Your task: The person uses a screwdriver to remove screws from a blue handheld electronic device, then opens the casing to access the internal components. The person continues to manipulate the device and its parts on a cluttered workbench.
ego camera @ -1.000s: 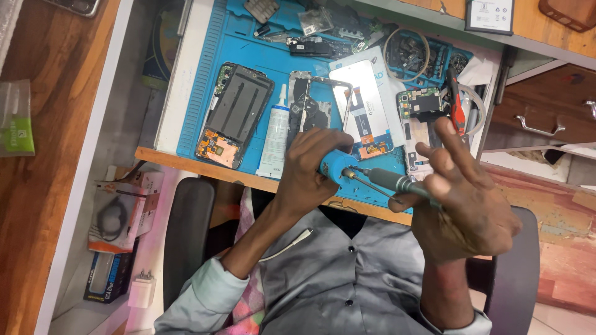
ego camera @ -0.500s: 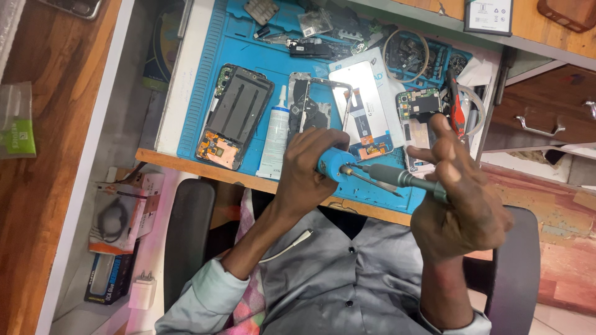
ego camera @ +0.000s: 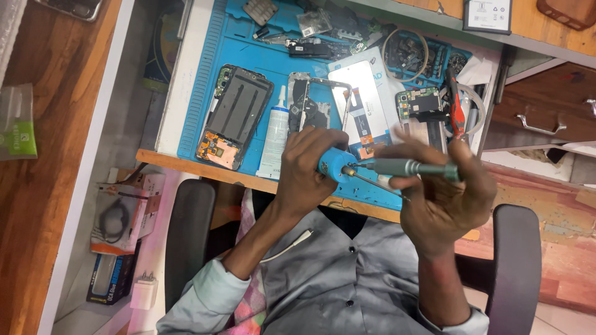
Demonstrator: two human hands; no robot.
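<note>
The left hand (ego camera: pixel 310 167) is closed around a small round blue part (ego camera: pixel 333 166) and holds it just above the near edge of the bench (ego camera: pixel 186 162). The right hand (ego camera: pixel 444 198) is wrapped around a grey-green screwdriver (ego camera: pixel 406 167), fingers curled over the handle. The tool lies level, and its metal tip touches the blue part on the side that faces the right hand. The two hands sit close together, joined only through the tool and the part.

A blue work mat (ego camera: pixel 248 53) covers the bench top. On the mat toward the left edge lies an opened phone (ego camera: pixel 236 118) with its back off, tilted a little. Just beside it, toward the middle, stands a white glue tube (ego camera: pixel 275 139) lying flat with its nozzle pointing to the far edge. Next to the tube is a phone frame (ego camera: pixel 316 105), partly behind the left hand, and a white box (ego camera: pixel 366 102) overlaps it. A green circuit board (ego camera: pixel 422 102) rests near the right edge, with red-handled pliers (ego camera: pixel 456 108) just beside it. Loose small parts crowd the far edge.
</note>
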